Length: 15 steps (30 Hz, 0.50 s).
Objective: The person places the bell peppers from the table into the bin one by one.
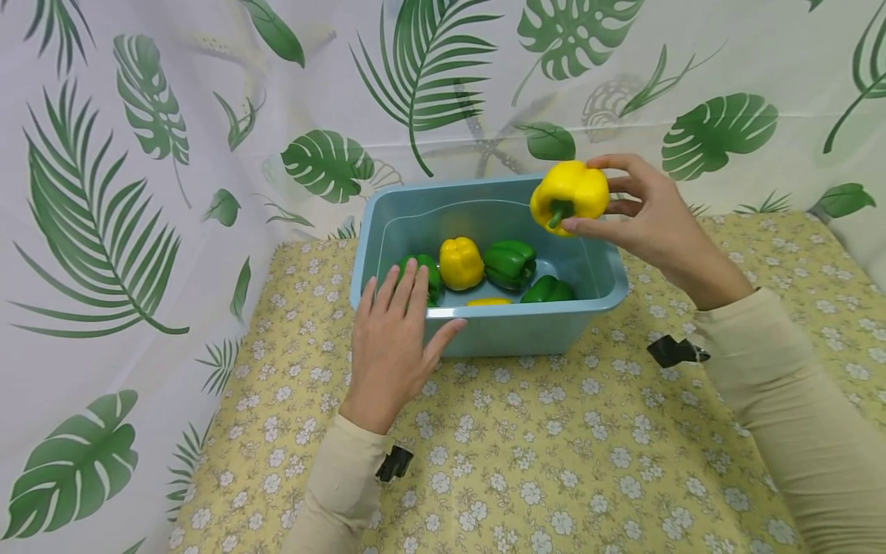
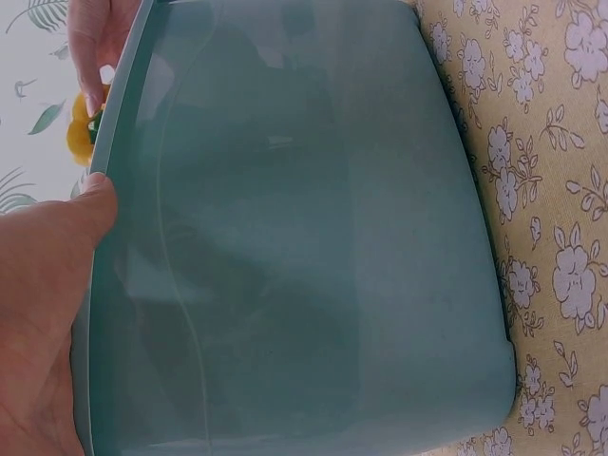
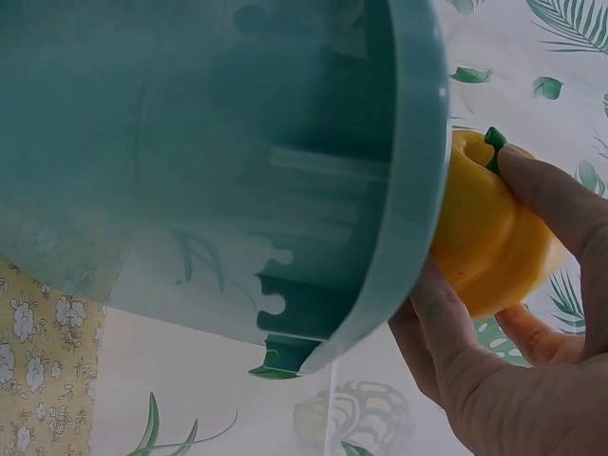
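My right hand point(image 1: 647, 208) holds a yellow bell pepper point(image 1: 577, 188) over the right back part of a blue plastic bin point(image 1: 512, 327). The pepper's green stem faces down and left, near my thumb. In the right wrist view the same yellow bell pepper point(image 3: 489, 228) shows beyond the bin's rim, between thumb and fingers. My left hand point(image 1: 394, 338) rests on the front left rim with its fingers straight and reaching over it. Inside the bin lie a yellow bell pepper point(image 1: 461, 263) and several green ones, such as the green bell pepper point(image 1: 510, 263). The front rim partly hides another yellow piece point(image 1: 488, 302).
The bin stands on a yellow floral tablecloth point(image 1: 498, 462). White cloth with green leaf prints point(image 1: 429, 92) hangs behind and along the left side. A black strap end point(image 1: 674, 352) sticks out by the right sleeve, and another black strap end point(image 1: 394, 464) by the left.
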Available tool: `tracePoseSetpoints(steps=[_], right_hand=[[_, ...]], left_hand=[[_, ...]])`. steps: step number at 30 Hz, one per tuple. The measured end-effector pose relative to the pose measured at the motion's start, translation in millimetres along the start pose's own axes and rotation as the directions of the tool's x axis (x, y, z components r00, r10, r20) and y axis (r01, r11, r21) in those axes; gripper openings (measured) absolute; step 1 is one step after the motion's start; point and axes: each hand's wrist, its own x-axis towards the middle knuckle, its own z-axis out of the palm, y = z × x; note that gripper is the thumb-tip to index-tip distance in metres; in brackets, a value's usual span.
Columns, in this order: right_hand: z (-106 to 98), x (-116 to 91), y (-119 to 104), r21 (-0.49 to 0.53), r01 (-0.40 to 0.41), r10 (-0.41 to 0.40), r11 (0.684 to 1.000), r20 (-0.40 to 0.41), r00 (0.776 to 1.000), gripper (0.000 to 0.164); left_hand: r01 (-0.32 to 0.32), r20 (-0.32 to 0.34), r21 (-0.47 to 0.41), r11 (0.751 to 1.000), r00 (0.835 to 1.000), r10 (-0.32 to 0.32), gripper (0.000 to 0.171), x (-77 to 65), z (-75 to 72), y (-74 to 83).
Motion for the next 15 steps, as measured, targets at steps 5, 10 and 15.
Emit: tracePoseSetpoints(steps=[5,10,15], right_hand=[[2.4,-1.1,-0.5,-0.007,-0.005,0.005,1.0,0.012,1.0,0.073],[4.1,-1.2,0.2,-0.032,-0.001,0.002,0.999,0.018,1.0,0.073],[5.3,0.1,0.9,-0.057,0.008,-0.006,0.998,0.023,1.0,0.073]], left_hand=[[-0.002,-0.006,0.0,1.0,1.0,0.002,0.083,0.1,-0.3,-0.1],[0.002,0.002,0.002,1.0,1.0,-0.002,0.083,-0.2,-0.6,0.1],[0.002,-0.001,-0.002,1.0,1.0,-0.002,0.083,-0.2,-0.7,0.3]])
